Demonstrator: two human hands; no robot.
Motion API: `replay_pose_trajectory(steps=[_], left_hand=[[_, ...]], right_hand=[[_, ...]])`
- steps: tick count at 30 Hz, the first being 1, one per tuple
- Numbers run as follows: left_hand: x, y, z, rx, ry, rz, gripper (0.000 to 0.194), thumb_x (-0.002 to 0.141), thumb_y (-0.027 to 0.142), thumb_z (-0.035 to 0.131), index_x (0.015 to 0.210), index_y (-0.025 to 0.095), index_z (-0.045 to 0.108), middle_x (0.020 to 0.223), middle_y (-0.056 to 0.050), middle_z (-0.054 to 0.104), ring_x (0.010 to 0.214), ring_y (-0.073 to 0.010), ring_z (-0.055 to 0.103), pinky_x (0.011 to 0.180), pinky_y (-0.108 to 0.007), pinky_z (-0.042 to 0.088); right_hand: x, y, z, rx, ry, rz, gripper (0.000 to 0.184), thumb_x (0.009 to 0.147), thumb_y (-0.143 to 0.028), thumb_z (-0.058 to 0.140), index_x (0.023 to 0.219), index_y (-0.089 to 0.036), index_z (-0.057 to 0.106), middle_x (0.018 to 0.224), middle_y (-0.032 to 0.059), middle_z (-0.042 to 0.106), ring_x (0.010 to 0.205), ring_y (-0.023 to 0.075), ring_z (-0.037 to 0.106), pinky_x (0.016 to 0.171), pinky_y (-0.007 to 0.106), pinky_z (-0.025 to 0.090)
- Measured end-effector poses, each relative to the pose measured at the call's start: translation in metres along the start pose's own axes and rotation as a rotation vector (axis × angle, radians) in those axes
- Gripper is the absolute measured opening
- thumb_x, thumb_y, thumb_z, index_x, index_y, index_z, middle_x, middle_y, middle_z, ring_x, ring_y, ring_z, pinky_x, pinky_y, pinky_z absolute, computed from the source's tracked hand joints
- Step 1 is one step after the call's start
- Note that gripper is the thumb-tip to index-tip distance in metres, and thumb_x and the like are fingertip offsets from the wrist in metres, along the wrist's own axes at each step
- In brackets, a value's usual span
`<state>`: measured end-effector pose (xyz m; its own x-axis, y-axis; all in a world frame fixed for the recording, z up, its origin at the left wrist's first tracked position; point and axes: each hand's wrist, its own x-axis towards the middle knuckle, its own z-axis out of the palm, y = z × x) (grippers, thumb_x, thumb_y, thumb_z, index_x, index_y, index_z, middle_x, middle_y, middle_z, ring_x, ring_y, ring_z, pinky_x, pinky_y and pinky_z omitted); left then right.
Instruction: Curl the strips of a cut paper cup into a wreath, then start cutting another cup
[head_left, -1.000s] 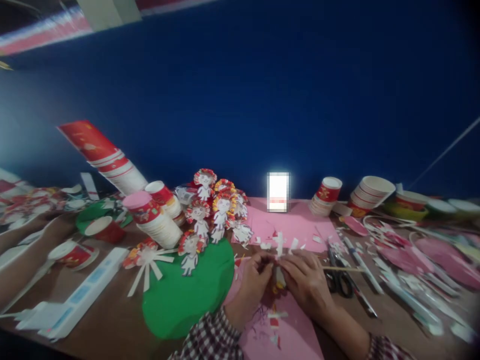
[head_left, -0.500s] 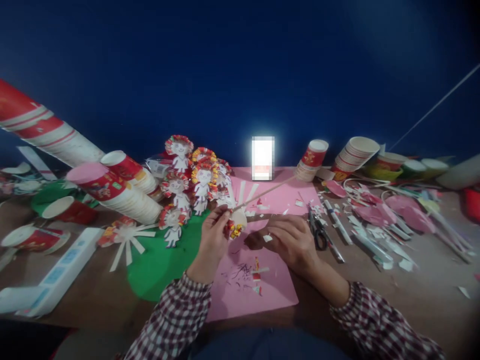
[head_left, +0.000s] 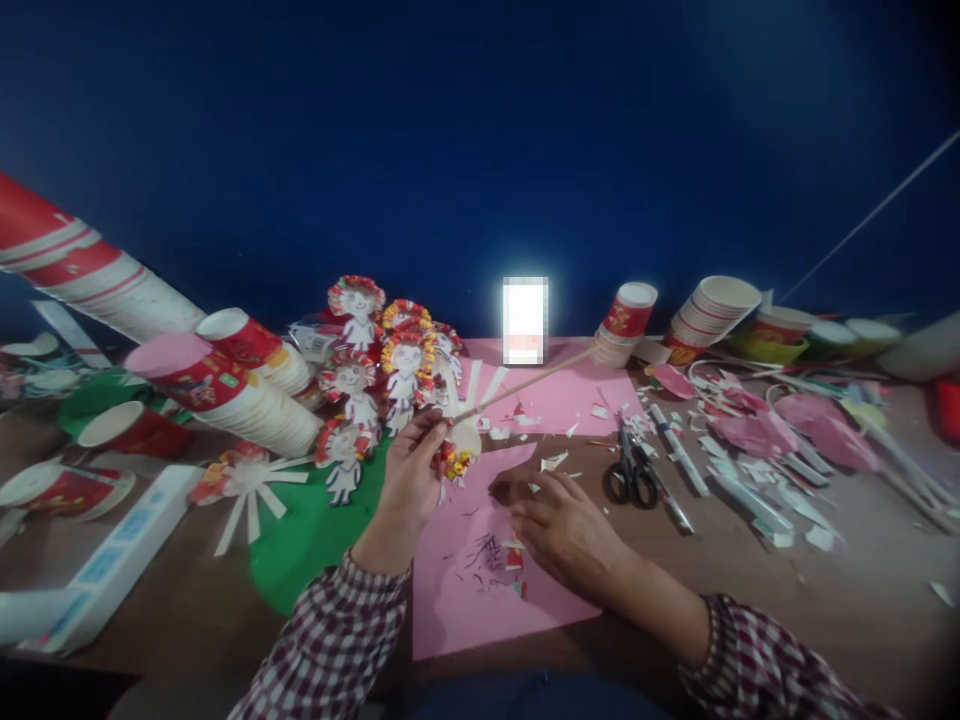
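Note:
My left hand (head_left: 414, 470) pinches a thin wooden stick (head_left: 536, 380) that slants up to the right, and a cut paper cup (head_left: 465, 440) hangs at the same fingers. The cup piece has a round pale base, white strips spreading upward and a red and yellow curled edge. My right hand (head_left: 566, 530) is held palm down over the pink sheet (head_left: 480, 620), apart from the cup piece. Its thumb and fingertips are curled together, and what they hold, if anything, is hidden. Below it lie red paper scraps (head_left: 515, 560) and dark shavings (head_left: 487, 550).
Left of my hands, several paper figures (head_left: 405, 365) with curled red collars stand by a green sheet (head_left: 300, 550). Stacked paper cups (head_left: 255, 400) lean farther left. To the right lie black scissors (head_left: 631, 480), a pen (head_left: 677, 510), a cutter (head_left: 679, 450) and paper scraps. A bright blurred screen (head_left: 525, 320) stands behind.
My left hand has shifted slightly left with the stick and cup piece. My right hand has moved down and left, uncovering the scissors and some white scraps.

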<state>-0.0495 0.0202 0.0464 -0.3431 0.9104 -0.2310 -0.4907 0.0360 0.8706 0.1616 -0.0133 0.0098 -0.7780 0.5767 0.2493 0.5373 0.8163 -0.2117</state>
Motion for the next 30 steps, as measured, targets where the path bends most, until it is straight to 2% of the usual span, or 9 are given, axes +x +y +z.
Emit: replay_pose_trajectory(steps=[8, 14, 17, 22, 26, 30], left_hand=[[-0.001, -0.014, 0.008, 0.011, -0.007, -0.050, 0.034, 0.058, 0.022, 0.078, 0.086, 0.015, 0.060, 0.065, 0.004, 0.059, 0.047, -0.0031, 0.051, 0.042, -0.013, 0.037], [-0.002, -0.027, 0.015, 0.048, -0.073, -0.100, 0.035, 0.059, 0.028, 0.078, 0.086, 0.015, 0.059, 0.063, 0.005, 0.056, 0.045, -0.0033, 0.048, 0.040, -0.014, 0.035], [-0.002, -0.034, 0.018, 0.099, -0.098, -0.077, 0.033, 0.060, 0.028, 0.076, 0.086, 0.015, 0.060, 0.063, 0.005, 0.056, 0.044, -0.0027, 0.046, 0.041, -0.014, 0.034], [-0.006, -0.047, 0.022, 0.209, -0.139, -0.005, 0.025, 0.065, 0.025, 0.072, 0.086, 0.015, 0.061, 0.072, 0.001, 0.060, 0.052, -0.0044, 0.051, 0.049, -0.016, 0.041], [-0.010, -0.054, 0.022, 0.298, -0.183, 0.000, 0.025, 0.069, 0.027, 0.069, 0.089, 0.015, 0.061, 0.073, 0.000, 0.061, 0.054, -0.0063, 0.053, 0.050, -0.018, 0.042], [-0.012, -0.058, 0.024, 0.301, -0.229, -0.002, 0.023, 0.069, 0.026, 0.068, 0.088, 0.016, 0.062, 0.072, 0.001, 0.061, 0.050, -0.0054, 0.051, 0.048, -0.018, 0.041]], right_hand=[[-0.003, -0.001, 0.006, -0.004, 0.047, 0.034, 0.011, 0.083, -0.015, 0.058, 0.092, -0.019, 0.062, 0.105, 0.0035, 0.065, 0.116, 0.0266, 0.043, 0.101, 0.046, 0.034], [-0.001, -0.002, 0.007, 0.009, 0.069, 0.048, 0.009, 0.084, -0.014, 0.056, 0.089, -0.018, 0.062, 0.098, 0.0041, 0.066, 0.109, 0.0240, 0.048, 0.095, 0.043, 0.039], [0.001, -0.002, 0.005, 0.028, 0.079, 0.017, 0.009, 0.086, -0.016, 0.055, 0.090, -0.018, 0.062, 0.093, 0.0044, 0.066, 0.104, 0.0221, 0.050, 0.091, 0.040, 0.042], [0.006, 0.003, -0.018, 0.085, 0.176, -0.109, 0.015, 0.088, -0.016, 0.050, 0.098, -0.018, 0.061, 0.095, 0.0053, 0.066, 0.097, 0.0173, 0.054, 0.087, 0.034, 0.045], [0.011, 0.015, -0.046, 0.026, 0.345, 0.007, 0.015, 0.086, -0.014, 0.050, 0.097, -0.016, 0.061, 0.093, 0.0062, 0.066, 0.092, 0.0175, 0.055, 0.091, 0.036, 0.043], [0.015, 0.026, -0.056, -0.020, 0.246, 0.101, 0.014, 0.087, -0.020, 0.050, 0.093, -0.018, 0.063, 0.102, 0.0089, 0.064, 0.097, 0.0215, 0.053, 0.092, 0.042, 0.041]])
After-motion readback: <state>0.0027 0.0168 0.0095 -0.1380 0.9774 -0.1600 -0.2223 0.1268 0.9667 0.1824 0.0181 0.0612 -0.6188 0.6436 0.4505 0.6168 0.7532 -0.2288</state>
